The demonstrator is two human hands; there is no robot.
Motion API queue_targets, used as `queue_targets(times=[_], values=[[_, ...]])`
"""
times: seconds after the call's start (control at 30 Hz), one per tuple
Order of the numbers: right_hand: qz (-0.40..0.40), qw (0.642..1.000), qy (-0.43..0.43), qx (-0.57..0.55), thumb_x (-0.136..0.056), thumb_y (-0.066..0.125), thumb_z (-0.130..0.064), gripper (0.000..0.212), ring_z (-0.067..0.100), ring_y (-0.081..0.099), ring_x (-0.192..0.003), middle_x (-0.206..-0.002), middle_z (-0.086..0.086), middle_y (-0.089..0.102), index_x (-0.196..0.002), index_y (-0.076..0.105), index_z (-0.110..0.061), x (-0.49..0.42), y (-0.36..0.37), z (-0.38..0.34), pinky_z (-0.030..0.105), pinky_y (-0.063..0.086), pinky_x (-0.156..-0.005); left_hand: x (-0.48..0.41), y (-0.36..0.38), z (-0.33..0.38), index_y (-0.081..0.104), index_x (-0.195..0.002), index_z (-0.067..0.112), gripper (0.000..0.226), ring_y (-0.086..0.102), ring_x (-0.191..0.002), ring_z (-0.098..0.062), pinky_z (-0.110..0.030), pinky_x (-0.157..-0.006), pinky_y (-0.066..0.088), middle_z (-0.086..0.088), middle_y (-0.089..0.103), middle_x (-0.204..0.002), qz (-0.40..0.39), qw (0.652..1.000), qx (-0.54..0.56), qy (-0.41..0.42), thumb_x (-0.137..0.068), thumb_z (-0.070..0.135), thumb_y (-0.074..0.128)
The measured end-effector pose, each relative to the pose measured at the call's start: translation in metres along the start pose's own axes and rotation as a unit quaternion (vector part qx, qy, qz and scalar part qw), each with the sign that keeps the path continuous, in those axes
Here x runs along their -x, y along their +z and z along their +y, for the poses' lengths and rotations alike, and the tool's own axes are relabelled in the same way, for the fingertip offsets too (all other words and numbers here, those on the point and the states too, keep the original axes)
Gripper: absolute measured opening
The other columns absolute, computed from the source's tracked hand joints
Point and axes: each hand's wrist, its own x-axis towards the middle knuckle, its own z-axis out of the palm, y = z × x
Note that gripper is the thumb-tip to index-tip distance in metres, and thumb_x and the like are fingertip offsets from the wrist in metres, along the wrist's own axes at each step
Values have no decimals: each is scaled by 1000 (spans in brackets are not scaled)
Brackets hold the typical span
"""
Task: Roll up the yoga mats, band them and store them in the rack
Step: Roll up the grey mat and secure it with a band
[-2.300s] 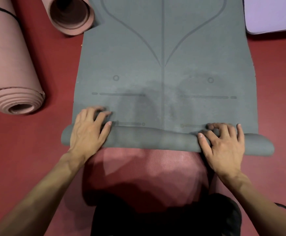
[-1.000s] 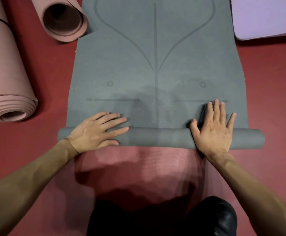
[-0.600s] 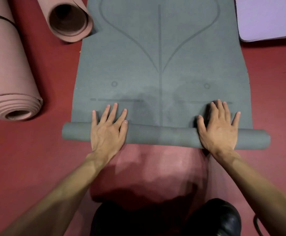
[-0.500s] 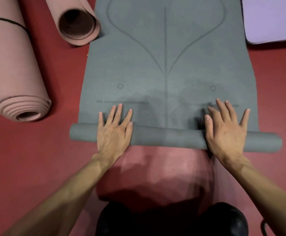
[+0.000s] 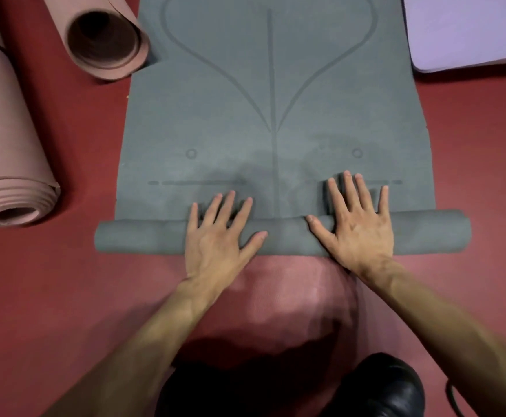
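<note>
Was mid-roll, step 1 of 3. Pressed left hand (image 5: 215, 236) and right hand (image 5: 357, 227) flat on the rolled near end of the grey mat (image 5: 215, 130), fingers straight, spread, clasping nothing. Lay along the red floor (image 5: 50, 281), mostly flat beyond. Likely needed next: even forward push from 2 palms, keeping ends square.

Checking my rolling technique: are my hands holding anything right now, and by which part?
Nothing is gripped. Left hand and right hand press flat, fingers straight, on the rolled end of the grey mat.
</note>
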Motion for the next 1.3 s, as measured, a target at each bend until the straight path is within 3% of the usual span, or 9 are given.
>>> queue_targets(times=[0.13,0.23,0.37,0.57,0.7,1.0,1.1,1.2,1.3], values=[[37,999,-10,-4,-98,33,-69,82,34,24,-157,-167,14,33,-156,42,-13,-10,-14,1,67,8,-124,-11,5,-4,45,-155,37,65,35,-153,-26,-60,-123,24,-8,36,-166,-45,999,-16,-11,-101,68,28],[127,985,-108,-40,-104,42,-54,60,34,42,-148,-154,12,53,-140,61,-10,-5,-25,-19,68,16,-123,-14,4,-3,42,-156,39,67,29,-156,-26,-60,-123,23,-8,32,-168,-54,998,-17,-14,-100,69,24],[62,968,-231,-82,-97,45,-75,78,27,55,-135,-145,6,61,-146,58,-15,12,-8,-48,57,27,-123,-12,2,-3,35,-159,39,69,24,-158,-26,-60,-124,21,-7,29,-170,-63,998,-19,-8,-100,70,18],[56,970,-235,-27,-99,34,-78,86,29,20,-159,-168,8,32,-161,38,-19,11,4,-46,65,17,-124,-11,-2,-5,29,-163,27,68,20,-159,-29,-62,-126,14,-10,25,-170,3,998,-41,37,-106,63,24],[41,969,-239,-36,-99,31,-79,83,27,17,-160,-169,7,31,-159,42,-23,1,2,-43,64,16,-125,-2,6,1,57,-147,11,57,53,-139,-31,-55,-119,35,-10,57,-150,121,980,-14,160,-110,50,40],[-10,970,-233,-69,-97,32,-81,75,23,14,-160,-168,4,33,-146,58,-31,-20,-9,-41,60,15,-127,-20,5,2,59,-138,10,86,63,-109,-25,-41,-93,49,-4,67,-126,26,983,-58,173,-88,79,50],[-11,969,-236,-71,-97,30,-81,77,22,13,-161,-169,4,30,-149,56,-31,-20,-10,-41,59,13,-127,-17,8,1,57,-142,9,82,61,-122,-24,-42,-104,47,-5,66,-133,38,985,-47,164,-88,71,63],[25,973,-225,-46,-96,31,-82,89,27,16,-160,-170,10,26,-158,44,-19,-17,-8,-43,63,12,-127,-16,6,2,45,-155,6,92,41,-150,-26,-55,-124,28,-9,49,-158,32,987,-31,153,-95,75,44],[95,985,-145,-11,-95,36,-81,97,34,20,-158,-169,15,27,-159,39,-8,-9,-15,-46,69,7,-124,-24,-3,5,33,-161,8,95,24,-158,-25,-59,-128,10,-9,33,-167,10,990,-22,137,-98,79,24]])
